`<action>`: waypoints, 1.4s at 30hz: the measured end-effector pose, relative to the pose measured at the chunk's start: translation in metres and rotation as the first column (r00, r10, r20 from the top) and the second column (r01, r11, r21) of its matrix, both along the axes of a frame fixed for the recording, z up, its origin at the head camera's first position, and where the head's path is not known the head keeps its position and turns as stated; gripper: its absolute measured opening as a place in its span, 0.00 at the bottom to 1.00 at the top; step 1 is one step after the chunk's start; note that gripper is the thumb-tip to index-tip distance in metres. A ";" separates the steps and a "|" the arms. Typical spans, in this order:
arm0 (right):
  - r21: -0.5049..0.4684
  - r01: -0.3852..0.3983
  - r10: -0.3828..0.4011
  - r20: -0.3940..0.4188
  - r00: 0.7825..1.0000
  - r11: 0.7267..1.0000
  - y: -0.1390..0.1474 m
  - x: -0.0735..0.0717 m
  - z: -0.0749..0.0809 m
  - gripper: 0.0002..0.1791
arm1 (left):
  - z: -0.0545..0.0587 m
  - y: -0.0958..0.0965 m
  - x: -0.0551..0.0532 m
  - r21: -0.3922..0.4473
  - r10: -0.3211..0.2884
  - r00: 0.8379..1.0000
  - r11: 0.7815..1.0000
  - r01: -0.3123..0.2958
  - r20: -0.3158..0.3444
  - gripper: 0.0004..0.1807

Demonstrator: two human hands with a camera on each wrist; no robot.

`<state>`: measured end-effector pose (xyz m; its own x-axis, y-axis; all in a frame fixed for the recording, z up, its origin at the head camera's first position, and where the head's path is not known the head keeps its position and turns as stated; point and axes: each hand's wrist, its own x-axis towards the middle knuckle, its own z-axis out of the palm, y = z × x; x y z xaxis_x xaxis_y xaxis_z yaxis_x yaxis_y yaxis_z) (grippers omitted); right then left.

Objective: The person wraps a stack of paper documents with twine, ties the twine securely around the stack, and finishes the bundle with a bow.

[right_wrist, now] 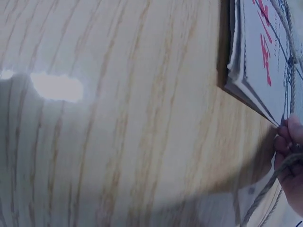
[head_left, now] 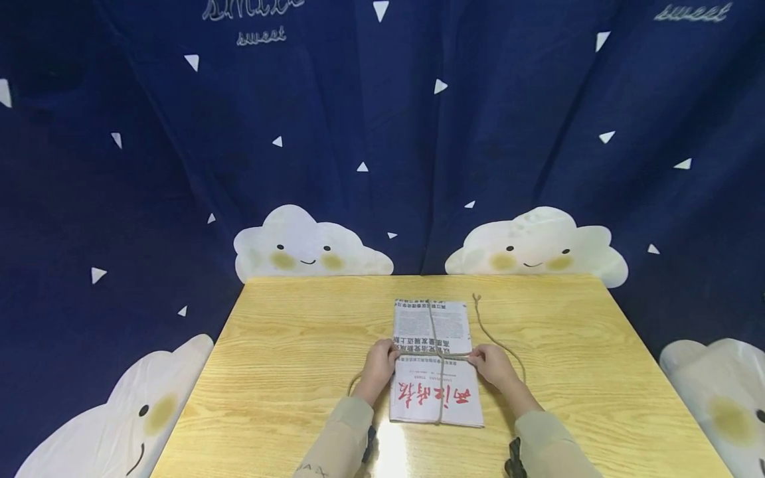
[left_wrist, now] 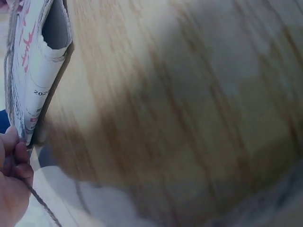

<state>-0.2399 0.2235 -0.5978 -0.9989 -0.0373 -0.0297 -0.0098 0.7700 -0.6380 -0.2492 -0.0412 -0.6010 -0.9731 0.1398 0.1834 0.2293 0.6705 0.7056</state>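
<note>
A folded newspaper stack (head_left: 412, 382) with red and black print lies on the wooden table. Twine (head_left: 441, 392) runs along and across it, crossing near its middle. At the stack's left edge, my left hand (head_left: 378, 366) pinches the crosswise twine between thumb and curled fingers; a tail of twine (left_wrist: 45, 205) trails out below that hand in the left wrist view. My right hand (head_left: 497, 367) pinches the twine at the opposite edge, its fingers (right_wrist: 283, 137) close against the paper. Twine (right_wrist: 265, 194) also loops over this hand and hangs down in the right wrist view.
A loose twine end (head_left: 487, 332) with a small knot at its tip lies on the table (head_left: 597, 372) right of the stack. Behind the far table edge hangs a dark blue curtain (head_left: 335, 133) with white triangles and smiling clouds.
</note>
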 end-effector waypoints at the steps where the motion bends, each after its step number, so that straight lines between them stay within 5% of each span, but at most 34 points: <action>1: -0.009 0.008 -0.008 0.001 1.000 1.000 0.000 0.000 -0.001 0.05 | 0.000 0.000 0.000 0.017 0.003 1.000 1.000 -0.003 0.015 0.04; 5: -0.029 0.026 -0.026 -0.016 1.000 0.999 0.002 0.001 -0.003 0.05 | 0.000 0.000 0.000 0.075 0.010 0.999 0.997 -0.013 0.045 0.03; 12: -0.019 0.038 -0.040 -0.097 0.994 0.999 0.004 0.003 -0.015 0.06 | -0.002 -0.001 0.003 0.051 0.021 1.000 0.998 -0.020 -0.016 0.02; 20: -0.031 -0.016 0.005 -0.332 0.943 0.999 0.003 0.012 -0.021 0.08 | -0.008 -0.002 0.005 0.009 0.022 0.994 1.000 -0.021 -0.104 0.02; 28: 0.170 -0.054 0.118 -0.399 0.909 0.984 0.002 0.014 -0.021 0.08 | -0.005 -0.002 0.009 0.024 0.028 0.996 0.999 -0.026 -0.090 0.02; 31: 0.207 -0.050 0.126 -0.373 0.919 0.977 0.002 0.015 -0.017 0.06 | -0.006 -0.002 0.009 0.026 0.034 0.996 0.999 -0.032 -0.080 0.02; 36: 0.108 0.044 -0.017 -0.245 0.969 0.993 0.008 0.013 -0.004 0.07 | -0.007 -0.002 0.007 0.022 0.031 0.996 0.999 -0.030 -0.083 0.02; 42: 0.085 0.329 -0.313 -0.157 0.937 0.941 0.020 0.017 0.011 0.15 | -0.009 -0.003 0.006 0.020 0.023 0.995 1.000 -0.021 -0.094 0.01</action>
<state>-0.2230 0.2431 -0.5865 -0.9514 0.2816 0.1249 0.1664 0.8108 -0.5611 -0.2428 -0.0440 -0.6095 -0.9542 0.1143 0.2764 0.2805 0.6628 0.6943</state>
